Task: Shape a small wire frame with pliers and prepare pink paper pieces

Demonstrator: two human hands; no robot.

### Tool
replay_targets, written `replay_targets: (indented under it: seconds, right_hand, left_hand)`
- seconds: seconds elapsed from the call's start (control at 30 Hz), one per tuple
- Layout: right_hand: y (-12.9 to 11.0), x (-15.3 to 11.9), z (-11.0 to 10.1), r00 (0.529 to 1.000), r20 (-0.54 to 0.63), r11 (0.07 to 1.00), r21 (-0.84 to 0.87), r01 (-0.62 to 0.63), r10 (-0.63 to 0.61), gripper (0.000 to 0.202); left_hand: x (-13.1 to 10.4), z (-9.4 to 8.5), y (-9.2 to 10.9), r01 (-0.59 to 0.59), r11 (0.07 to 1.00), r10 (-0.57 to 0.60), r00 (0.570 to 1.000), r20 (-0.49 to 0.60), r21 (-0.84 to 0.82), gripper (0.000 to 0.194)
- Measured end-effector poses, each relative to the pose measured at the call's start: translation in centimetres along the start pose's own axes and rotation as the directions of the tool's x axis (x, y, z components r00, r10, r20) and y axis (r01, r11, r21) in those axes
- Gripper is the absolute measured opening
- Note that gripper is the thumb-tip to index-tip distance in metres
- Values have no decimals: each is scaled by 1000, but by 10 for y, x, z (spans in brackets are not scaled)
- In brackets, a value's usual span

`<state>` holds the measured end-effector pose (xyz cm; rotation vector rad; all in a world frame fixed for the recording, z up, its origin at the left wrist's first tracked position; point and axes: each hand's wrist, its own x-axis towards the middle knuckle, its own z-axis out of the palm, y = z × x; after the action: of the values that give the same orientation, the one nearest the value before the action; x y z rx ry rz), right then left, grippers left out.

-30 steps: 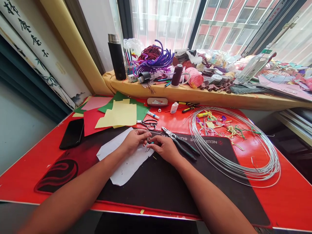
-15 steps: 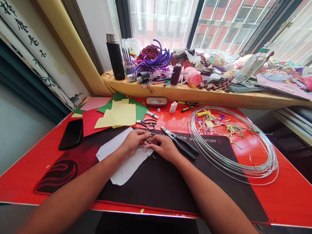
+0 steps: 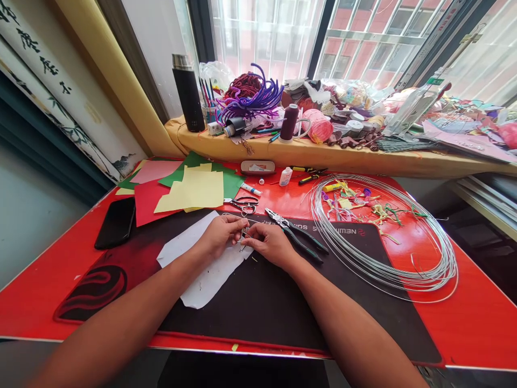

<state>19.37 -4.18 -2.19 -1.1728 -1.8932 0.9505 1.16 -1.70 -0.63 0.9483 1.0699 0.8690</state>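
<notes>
My left hand point(image 3: 220, 235) is closed, its fingertips pinching a thin bent piece of wire point(image 3: 243, 248). From the other side my right hand point(image 3: 270, 241) pinches the same wire, thumb and forefinger almost touching the left fingertips. Part of the wire is hidden behind the fingers, so its full shape does not show. Both hands hover above a white sheet of paper point(image 3: 210, 284) on the black desk mat point(image 3: 274, 312). Combination pliers point(image 3: 297, 235) with dark handles lie just right of my right hand. Beyond my fingers are scissors point(image 3: 244, 202) with black handles.
A big coil of silvery wire point(image 3: 438, 269) lies at the right, around coloured scraps point(image 3: 355, 202). Coloured paper sheets point(image 3: 194, 188) and a black phone point(image 3: 115, 223) are at the left. A glue bottle point(image 3: 285, 176) stands behind. The sill holds a flask point(image 3: 188, 97) and yarn point(image 3: 317, 126).
The whole view has shifted slightly. Both hands keep their pinch on the wire in nearly the same place, with only a slight movement of the fingers.
</notes>
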Motion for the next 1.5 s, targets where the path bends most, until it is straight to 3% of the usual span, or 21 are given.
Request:
replay_targets:
  seconds: [0.57, 0.9, 1.1, 1.5]
  right_hand:
    - [0, -1, -1, 1000, -4, 1000, 6, 19, -19, 23]
    - [-1, 2, -2, 999, -10, 996, 85, -35, 36, 29]
    - [0, 1, 0, 999, 2, 994, 106, -42, 42, 24]
    - [-4, 0, 0, 999, -21, 996, 81, -33, 35, 21]
  left_hand:
    - [-1, 1, 3, 42, 999, -41, 999, 7, -23, 38]
    - [1, 0, 5, -81, 997, 81, 997, 13, -16, 40]
    - [0, 0, 12, -85, 995, 85, 996, -19, -52, 45]
    - [3, 0, -1, -83, 994, 83, 996, 7, -74, 40]
